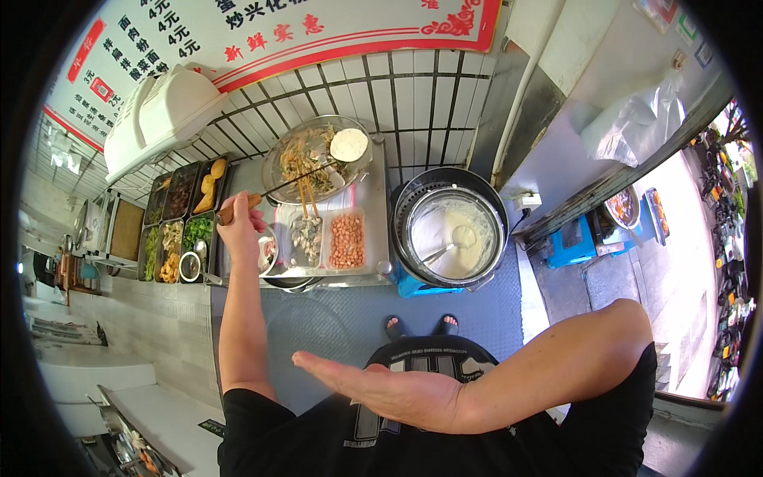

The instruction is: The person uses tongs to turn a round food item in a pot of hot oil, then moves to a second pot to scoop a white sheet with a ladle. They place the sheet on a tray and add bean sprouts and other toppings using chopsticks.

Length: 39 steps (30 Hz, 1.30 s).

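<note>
My left hand [241, 217] grips the wooden handle [229, 213] of a long metal-rod ladle. Its round end [349, 145], covered with white batter, is over the far right rim of a large steel bowl [271, 158]. Shredded vegetable filling [304, 149] fills the bowl, along with a metal spoon [334, 174]. Wooden chopsticks [307, 200] lean from the bowl towards a clear tub of oyster-like pieces [306, 241]. Beside that tub is another with peanuts [347, 238]. My right hand [393, 390] is held before my body, fingers stretched out, holding nothing.
To the right, a pot of white batter [441, 214] with a ladle [462, 237] sits inside a black round vessel [405, 185]. Trays of greens [201, 231] and fried pieces [208, 185] stand at the left. A blue stool [566, 241] is beyond the doorway.
</note>
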{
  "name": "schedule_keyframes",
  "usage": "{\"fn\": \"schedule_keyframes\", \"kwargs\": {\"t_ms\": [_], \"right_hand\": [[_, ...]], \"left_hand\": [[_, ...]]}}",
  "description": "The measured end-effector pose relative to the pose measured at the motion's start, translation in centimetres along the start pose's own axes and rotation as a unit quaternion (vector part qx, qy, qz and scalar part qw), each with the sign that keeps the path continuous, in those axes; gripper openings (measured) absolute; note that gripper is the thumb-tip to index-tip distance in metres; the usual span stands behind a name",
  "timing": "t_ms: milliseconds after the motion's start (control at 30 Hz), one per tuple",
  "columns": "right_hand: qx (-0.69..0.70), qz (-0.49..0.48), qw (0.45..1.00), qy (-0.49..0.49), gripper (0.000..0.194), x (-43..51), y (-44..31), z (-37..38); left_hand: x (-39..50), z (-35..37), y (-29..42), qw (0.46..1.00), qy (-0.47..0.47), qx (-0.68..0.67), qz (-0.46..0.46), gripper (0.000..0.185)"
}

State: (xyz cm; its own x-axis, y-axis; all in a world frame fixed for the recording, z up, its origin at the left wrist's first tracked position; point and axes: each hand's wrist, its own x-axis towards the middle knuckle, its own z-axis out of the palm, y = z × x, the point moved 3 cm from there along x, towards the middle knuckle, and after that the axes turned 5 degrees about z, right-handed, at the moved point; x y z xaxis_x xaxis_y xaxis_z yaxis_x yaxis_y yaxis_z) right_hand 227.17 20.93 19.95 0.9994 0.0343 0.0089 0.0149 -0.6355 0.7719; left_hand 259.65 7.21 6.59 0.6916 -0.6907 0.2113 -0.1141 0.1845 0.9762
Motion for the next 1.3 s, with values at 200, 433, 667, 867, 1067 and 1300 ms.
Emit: {"fn": "schedule_keyframes", "kwargs": {"t_ms": [200,433,667,867,1067,1300], "right_hand": [[-0.026,-0.003,1.0,0.001,0.068,1.6,0.3,0.0],[-0.066,0.026,0.996,0.057,0.073,3.1,1.3,-0.6],[-0.192,0.04,0.972,0.13,0.072,4.5,1.3,-2.7],[-0.188,0.12,0.97,0.095,0.081,3.9,0.9,-4.6],[-0.176,0.031,0.972,0.152,0.077,4.4,-0.4,-4.0],[-0.15,0.069,0.974,0.155,0.076,3.9,-0.4,-3.3]], "left_hand": [[0.7,-1.3,-2.5,1.0,-0.02,0.015,0.005,0.032],[-1.1,-4.4,-6.4,0.999,-0.035,-0.029,-0.015,0.038],[-2.3,-6.4,-11.3,0.995,-0.026,-0.029,-0.09,0.04],[-4.2,-6.9,-12.5,0.995,-0.046,0.051,-0.078,0.038],[-6.9,-8.4,-14.4,0.985,-0.074,0.072,-0.14,0.043],[-12.6,-2.0,-5.1,0.954,-0.277,-0.065,-0.09,0.087]]}}
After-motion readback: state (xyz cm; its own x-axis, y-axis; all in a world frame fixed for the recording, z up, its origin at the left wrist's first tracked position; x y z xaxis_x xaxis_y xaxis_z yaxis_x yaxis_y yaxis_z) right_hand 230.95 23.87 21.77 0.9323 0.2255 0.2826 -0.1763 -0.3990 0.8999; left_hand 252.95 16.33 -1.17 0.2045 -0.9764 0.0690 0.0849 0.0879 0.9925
